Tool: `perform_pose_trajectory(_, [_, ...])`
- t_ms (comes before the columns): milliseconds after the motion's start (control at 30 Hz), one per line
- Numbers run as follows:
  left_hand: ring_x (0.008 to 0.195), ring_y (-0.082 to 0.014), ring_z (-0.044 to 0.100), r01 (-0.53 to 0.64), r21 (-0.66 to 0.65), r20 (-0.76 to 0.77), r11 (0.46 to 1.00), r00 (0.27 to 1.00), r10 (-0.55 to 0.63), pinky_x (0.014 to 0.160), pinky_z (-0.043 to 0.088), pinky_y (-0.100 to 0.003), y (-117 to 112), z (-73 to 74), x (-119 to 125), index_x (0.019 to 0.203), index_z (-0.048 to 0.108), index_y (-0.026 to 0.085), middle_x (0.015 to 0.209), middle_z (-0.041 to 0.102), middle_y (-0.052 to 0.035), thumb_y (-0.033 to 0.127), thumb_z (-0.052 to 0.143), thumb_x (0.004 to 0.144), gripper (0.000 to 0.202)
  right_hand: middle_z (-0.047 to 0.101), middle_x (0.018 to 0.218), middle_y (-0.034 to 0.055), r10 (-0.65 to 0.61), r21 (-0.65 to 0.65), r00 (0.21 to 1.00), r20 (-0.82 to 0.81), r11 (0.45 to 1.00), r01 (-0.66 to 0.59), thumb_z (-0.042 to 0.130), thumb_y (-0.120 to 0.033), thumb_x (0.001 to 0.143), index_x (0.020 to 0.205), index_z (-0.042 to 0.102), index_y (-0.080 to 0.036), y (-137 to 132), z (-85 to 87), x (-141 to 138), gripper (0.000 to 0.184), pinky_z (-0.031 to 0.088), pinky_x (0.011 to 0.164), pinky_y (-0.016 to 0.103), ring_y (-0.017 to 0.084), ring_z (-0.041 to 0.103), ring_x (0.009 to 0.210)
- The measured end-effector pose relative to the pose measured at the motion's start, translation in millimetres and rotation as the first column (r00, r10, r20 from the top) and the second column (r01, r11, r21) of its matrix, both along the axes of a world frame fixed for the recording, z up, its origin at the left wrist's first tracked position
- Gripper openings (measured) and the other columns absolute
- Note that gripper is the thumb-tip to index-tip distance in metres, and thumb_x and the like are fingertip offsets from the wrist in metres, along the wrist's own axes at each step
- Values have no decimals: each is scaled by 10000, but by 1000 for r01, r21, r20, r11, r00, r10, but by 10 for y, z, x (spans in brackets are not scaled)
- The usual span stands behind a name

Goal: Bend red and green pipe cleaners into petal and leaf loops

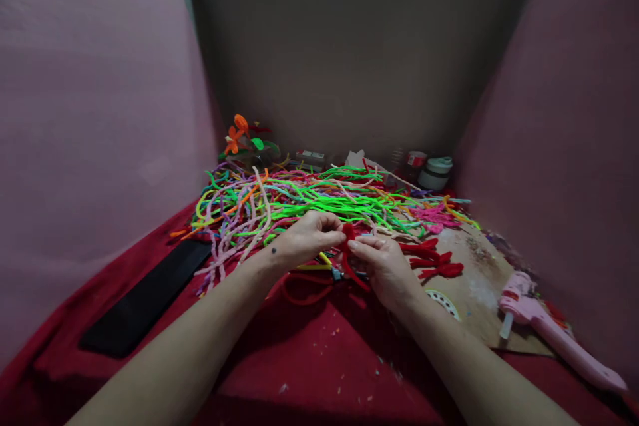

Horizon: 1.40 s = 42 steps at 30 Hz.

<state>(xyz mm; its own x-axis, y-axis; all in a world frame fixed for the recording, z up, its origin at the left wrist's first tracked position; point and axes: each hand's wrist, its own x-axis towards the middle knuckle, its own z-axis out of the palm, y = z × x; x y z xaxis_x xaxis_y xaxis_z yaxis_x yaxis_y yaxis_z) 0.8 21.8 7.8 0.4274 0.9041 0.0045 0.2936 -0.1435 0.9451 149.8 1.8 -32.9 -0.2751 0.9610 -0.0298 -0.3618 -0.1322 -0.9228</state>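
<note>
My left hand (pixel 313 237) and my right hand (pixel 383 265) meet over the near edge of a colourful pile. Between their fingertips is a red pipe cleaner (pixel 348 233), bent into a small loop at the top. Its loose ends hang below the hands. Both hands are closed in a pinch on it. Just beneath lies a yellow-handled tool (pixel 337 273) with a metal part, partly hidden. Several shaped red pipe cleaner pieces (pixel 434 258) rest to the right of my right hand.
Pipe cleaners (pixel 319 203) in many colours spread across the back. A black flat case (pixel 147 299) lies left. To the right are a pink glue gun (pixel 542 323) on a brown board (pixel 482 299) and a white holed disc (pixel 442 303). Orange flowers (pixel 236 134) and a lidded jar (pixel 436 173) stand behind.
</note>
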Motion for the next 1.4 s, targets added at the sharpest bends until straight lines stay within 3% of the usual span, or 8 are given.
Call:
perform_pose_trajectory(333, [532, -71, 405, -9, 39, -44, 999, 999, 11, 504, 306, -197, -3, 5, -23, 748, 568, 139, 614, 509, 38, 302, 588, 674, 180, 524, 497, -35, -85, -30, 995, -57, 996, 83, 718, -246, 594, 595, 626, -134, 102, -72, 2, 145, 307, 457, 200, 60, 427, 455])
perform_pose_trajectory(500, [526, -75, 369, -23, 244, -145, 969, 988, 60, 507, 294, -199, -9, -55, 21, 581, 533, 147, 536, 426, 50, 281, 571, 699, 183, 527, 493, -44, -238, -54, 960, -149, 971, 232, 738, -216, 532, 561, 590, -140, 142, -51, 0, 169, 291, 441, 197, 59, 420, 444])
perform_pose_trajectory(733, [498, -79, 380, -171, 271, -81, 947, 977, 199, 482, 302, -202, -9, -113, 76, 642, 489, 161, 541, 433, 52, 348, 555, 731, 217, 502, 475, -44, -199, -30, 972, -122, 980, 196, 721, -248, 568, 587, 593, -135, 152, -117, 9, 171, 261, 425, 203, 58, 394, 430])
perform_pose_trajectory(900, [581, -81, 419, -150, 490, 15, 858, 986, 164, 560, 332, -205, -69, -140, 129, 626, 507, 157, 612, 477, 27, 281, 555, 745, 178, 478, 456, -59, -231, -36, 960, -157, 973, 228, 726, -230, 557, 550, 562, -138, 134, -92, 2, 187, 258, 414, 189, 43, 377, 414])
perform_pose_trajectory(1000, [480, -63, 405, -240, 226, 161, 944, 965, 207, 470, 311, -198, -52, -168, 149, 706, 505, 166, 598, 479, 41, 337, 586, 722, 190, 502, 479, -60, -261, -57, 944, -201, 965, 254, 725, -229, 557, 597, 582, -143, 110, -43, -13, 172, 266, 406, 183, 44, 393, 416])
perform_pose_trajectory(1133, [353, -39, 322, -159, -117, 191, 980, 965, 179, 381, 222, -187, -62, -216, 257, 706, 498, 158, 497, 442, 67, 375, 629, 671, 256, 547, 520, -49, -285, -76, 926, -248, 958, 275, 728, -226, 550, 663, 622, -146, 85, -10, -37, 175, 287, 391, 192, 53, 415, 410])
perform_pose_trajectory(1233, [380, -38, 341, -115, -132, 209, 984, 968, 142, 406, 232, -188, -114, -247, 379, 664, 508, 143, 506, 476, 46, 325, 560, 715, 196, 546, 510, -40, -283, -55, 927, -245, 959, 278, 721, -239, 552, 629, 616, -139, 80, -26, -41, 164, 313, 387, 202, 67, 437, 404])
perform_pose_trajectory(1400, [388, -40, 242, -41, -7, -63, 999, 997, 40, 421, 185, -212, -150, -227, 388, 499, 442, 146, 409, 335, 69, 378, 490, 759, 352, 563, 523, -33, -311, -73, 916, -252, 950, 302, 730, -205, 528, 587, 608, -133, 91, -74, -31, 154, 358, 448, 194, 69, 472, 459])
